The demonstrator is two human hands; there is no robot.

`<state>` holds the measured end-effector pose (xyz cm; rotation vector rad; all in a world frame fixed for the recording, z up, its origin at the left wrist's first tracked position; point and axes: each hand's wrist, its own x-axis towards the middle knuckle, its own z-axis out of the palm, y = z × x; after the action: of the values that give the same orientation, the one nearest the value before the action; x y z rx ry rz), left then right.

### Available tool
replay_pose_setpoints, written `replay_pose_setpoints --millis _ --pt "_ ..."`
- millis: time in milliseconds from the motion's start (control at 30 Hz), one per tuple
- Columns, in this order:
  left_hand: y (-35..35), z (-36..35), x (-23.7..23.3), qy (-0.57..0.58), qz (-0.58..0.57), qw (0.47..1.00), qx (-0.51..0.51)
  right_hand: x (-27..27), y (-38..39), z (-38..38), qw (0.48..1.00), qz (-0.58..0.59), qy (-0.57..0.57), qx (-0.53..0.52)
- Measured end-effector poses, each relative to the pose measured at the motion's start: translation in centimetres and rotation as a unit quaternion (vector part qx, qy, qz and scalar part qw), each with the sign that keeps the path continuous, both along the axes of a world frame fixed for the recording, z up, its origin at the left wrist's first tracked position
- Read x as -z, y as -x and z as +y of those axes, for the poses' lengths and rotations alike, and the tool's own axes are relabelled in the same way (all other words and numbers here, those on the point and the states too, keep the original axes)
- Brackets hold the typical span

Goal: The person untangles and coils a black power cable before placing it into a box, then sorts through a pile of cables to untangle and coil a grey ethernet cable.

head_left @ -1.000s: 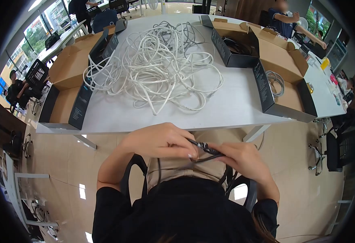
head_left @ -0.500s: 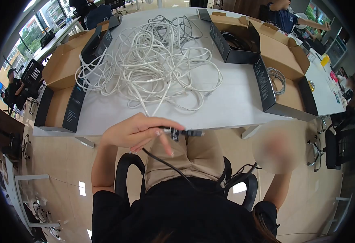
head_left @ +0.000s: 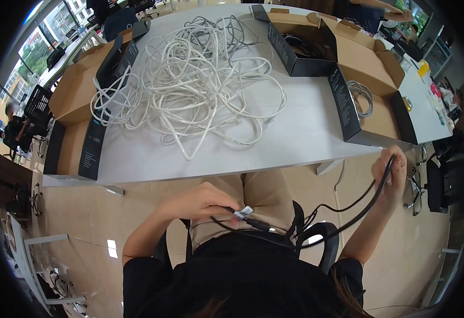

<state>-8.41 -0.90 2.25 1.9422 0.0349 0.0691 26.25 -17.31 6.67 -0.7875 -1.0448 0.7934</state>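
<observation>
My left hand is closed, pinching a black cable near its end, low over my lap. Past the fingertips the cable's plug points right, with a small white label wrapped just behind it. Out to the right, by the table's front corner, my right hand is raised and wrapped round a length of the same black cable. From there the cable hangs in loops across the chair's armrest toward my waist.
A tangled heap of white cables lies on the white table, grey cables behind it. An open box stands left. On the right, one box holds dark cable, another a grey coil. Other people are farther back.
My left hand has moved down toward my lap with the plug, its fingers more closed. My right hand has risen, lifting loops of the black cable. The view has shifted slightly.
</observation>
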Motion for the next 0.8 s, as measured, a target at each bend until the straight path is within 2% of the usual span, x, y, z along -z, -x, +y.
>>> replay_pose_setpoints --millis 33,133,233,333,433,533,567,667,700,800 --pt "-1.2 -0.3 1.4 -0.138 -0.159 0.977 -0.044 -0.4 1.0 0.7 1.0 -0.012 -0.007 -0.013" --pt "-3.7 -1.0 2.0 -0.328 -0.188 0.921 -0.089 -1.0 4.0 3.1 0.996 -0.011 0.001 -0.089" --pt "-6.3 -1.8 2.0 -0.515 -0.303 0.788 -0.149 -1.8 7.5 5.2 0.995 -0.05 0.04 -0.083" --pt "-7.0 -2.4 2.1 -0.524 -0.384 0.729 -0.217 -2.5 9.1 6.4 0.996 -0.048 0.054 -0.051" --pt "-6.8 -2.4 1.9 -0.484 -0.321 0.77 -0.264 -2.5 9.3 6.7 0.999 -0.047 0.02 -0.018" --pt "-7.3 -1.6 0.8 -0.373 -0.262 0.837 -0.303 -2.6 9.6 6.1 0.994 -0.1 0.046 0.023" --pt "-7.7 -1.3 0.6 -0.298 -0.264 0.861 -0.317 -2.6 9.4 6.0 0.993 -0.114 0.044 -0.003" --pt "-7.9 -0.3 0.4 -0.164 -0.16 0.92 -0.317 -2.1 9.8 6.0 0.986 -0.159 0.044 -0.008" --pt "-8.0 0.0 0.1 -0.129 -0.177 0.929 -0.299 -2.4 9.8 5.9 0.979 -0.192 0.071 -0.008" --pt "-8.2 -0.7 -1.6 0.08 -0.12 0.938 -0.315 -2.5 10.7 6.3 0.941 -0.331 0.065 0.009"
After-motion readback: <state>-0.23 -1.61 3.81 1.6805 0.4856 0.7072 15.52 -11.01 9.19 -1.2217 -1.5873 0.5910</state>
